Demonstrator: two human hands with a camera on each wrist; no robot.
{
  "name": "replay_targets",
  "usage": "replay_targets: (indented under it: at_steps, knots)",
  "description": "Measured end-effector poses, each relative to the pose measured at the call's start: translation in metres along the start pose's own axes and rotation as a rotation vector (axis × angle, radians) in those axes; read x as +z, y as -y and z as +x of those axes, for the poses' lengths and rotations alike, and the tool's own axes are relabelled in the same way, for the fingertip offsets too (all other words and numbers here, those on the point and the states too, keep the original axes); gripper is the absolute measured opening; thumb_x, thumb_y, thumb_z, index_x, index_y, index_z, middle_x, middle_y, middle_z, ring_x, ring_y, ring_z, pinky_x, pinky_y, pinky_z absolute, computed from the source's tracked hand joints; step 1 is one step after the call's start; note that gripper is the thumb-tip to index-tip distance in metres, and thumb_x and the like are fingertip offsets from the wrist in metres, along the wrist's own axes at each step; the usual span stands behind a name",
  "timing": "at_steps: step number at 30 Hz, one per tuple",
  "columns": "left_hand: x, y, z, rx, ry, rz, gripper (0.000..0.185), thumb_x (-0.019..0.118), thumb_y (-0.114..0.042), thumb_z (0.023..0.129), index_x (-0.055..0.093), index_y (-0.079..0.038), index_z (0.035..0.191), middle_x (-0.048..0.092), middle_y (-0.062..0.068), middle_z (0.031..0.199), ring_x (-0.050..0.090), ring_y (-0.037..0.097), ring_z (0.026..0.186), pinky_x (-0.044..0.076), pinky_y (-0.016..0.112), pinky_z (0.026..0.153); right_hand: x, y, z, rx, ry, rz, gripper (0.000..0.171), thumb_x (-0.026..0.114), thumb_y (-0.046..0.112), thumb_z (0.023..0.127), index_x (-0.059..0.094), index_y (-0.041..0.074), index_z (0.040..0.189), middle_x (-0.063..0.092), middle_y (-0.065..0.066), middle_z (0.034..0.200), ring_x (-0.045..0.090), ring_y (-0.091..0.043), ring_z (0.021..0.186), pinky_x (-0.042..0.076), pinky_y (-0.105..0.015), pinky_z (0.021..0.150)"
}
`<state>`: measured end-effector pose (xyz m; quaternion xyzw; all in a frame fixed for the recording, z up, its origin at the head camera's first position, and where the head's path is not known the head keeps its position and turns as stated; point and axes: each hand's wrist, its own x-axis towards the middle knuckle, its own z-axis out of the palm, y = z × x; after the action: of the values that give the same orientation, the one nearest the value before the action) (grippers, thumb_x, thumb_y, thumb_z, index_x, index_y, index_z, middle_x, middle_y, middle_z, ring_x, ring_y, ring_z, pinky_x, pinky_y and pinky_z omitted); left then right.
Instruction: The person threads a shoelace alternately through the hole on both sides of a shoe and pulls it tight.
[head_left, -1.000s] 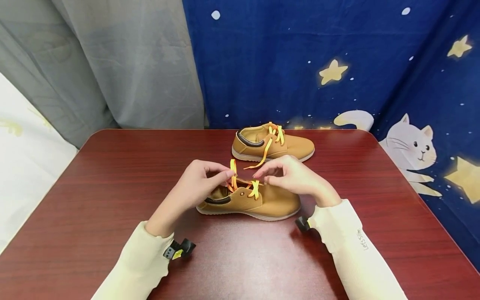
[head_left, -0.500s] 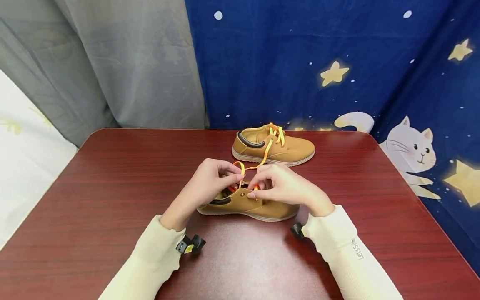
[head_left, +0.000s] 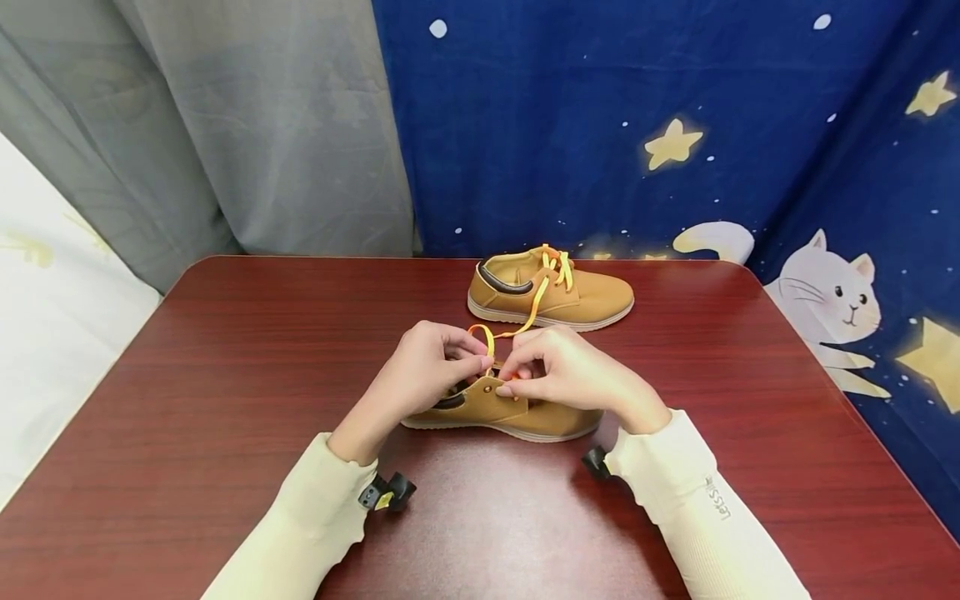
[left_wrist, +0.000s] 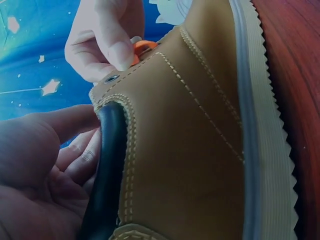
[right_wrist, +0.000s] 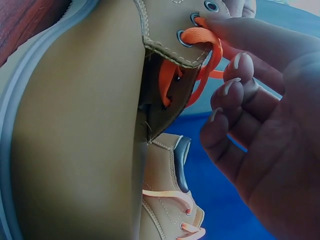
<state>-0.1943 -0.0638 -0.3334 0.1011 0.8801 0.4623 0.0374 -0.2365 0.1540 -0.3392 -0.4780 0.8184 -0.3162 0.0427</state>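
Observation:
A tan shoe with a pale sole stands side-on near the table's middle, toe to the right. An orange-yellow shoelace forms a loop above its opening. My left hand pinches this lace at the eyelets; in the left wrist view its palm is beside the dark padded collar. My right hand pinches the eyelet flap, thumb on the outside. In the right wrist view the orange lace passes through eyelets beside my thumb, the other fingers loosely curled. The exact lace end is hidden by my fingers.
A second tan shoe, laced in yellow, stands behind on the dark red table, its loose lace trailing forward. Grey and blue star-patterned curtains hang behind the table. Small black wrist devices sit at both sleeves.
My right hand has moved left and down from the front lacing to the flap. My left hand has shifted right, and the lace it pinches now bends into a loop.

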Motion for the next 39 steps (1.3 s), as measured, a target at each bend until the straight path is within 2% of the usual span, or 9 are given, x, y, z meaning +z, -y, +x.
replay_targets:
  at_steps: [16, 22, 33, 39]
  knots:
    - [0.0006, 0.0003, 0.0008, -0.047, 0.001, 0.029, 0.006, 0.077, -0.016, 0.087, 0.079, -0.011, 0.088, 0.077, 0.003, 0.080, 0.070, 0.008, 0.072, 0.051, 0.024, 0.064, -0.0012, 0.0010, 0.0014, -0.015, 0.000, 0.009, 0.005, 0.080, 0.023, 0.087, 0.077, 0.024, 0.083, 0.055, 0.012, 0.069, 0.050, 0.000, 0.066, 0.042, -0.020, 0.062]
    - [-0.0008, -0.0002, 0.0000, -0.034, 0.027, 0.040, 0.007, 0.077, -0.016, 0.087, 0.078, -0.010, 0.088, 0.077, 0.003, 0.080, 0.068, 0.008, 0.071, 0.051, 0.024, 0.063, -0.0008, 0.0006, 0.0012, -0.019, -0.004, 0.011, 0.005, 0.081, 0.022, 0.086, 0.077, 0.023, 0.083, 0.055, 0.012, 0.069, 0.051, -0.001, 0.066, 0.042, -0.020, 0.061]
    - [-0.0034, 0.0030, 0.0009, -0.015, 0.001, 0.009, 0.006, 0.077, -0.014, 0.086, 0.078, -0.009, 0.087, 0.077, 0.004, 0.078, 0.067, 0.007, 0.069, 0.051, 0.024, 0.062, 0.0003, -0.0001, 0.0020, 0.017, 0.009, 0.015, 0.007, 0.080, 0.023, 0.087, 0.075, 0.023, 0.082, 0.054, 0.013, 0.069, 0.051, -0.002, 0.066, 0.042, -0.020, 0.062]
    - [-0.0043, 0.0040, 0.0007, 0.007, -0.001, 0.007, 0.005, 0.077, -0.014, 0.086, 0.078, -0.009, 0.086, 0.076, 0.003, 0.077, 0.067, 0.006, 0.069, 0.051, 0.024, 0.063, 0.0016, -0.0017, 0.0021, 0.003, 0.002, 0.015, 0.006, 0.079, 0.022, 0.087, 0.075, 0.023, 0.083, 0.054, 0.013, 0.069, 0.051, -0.001, 0.066, 0.042, -0.020, 0.062]
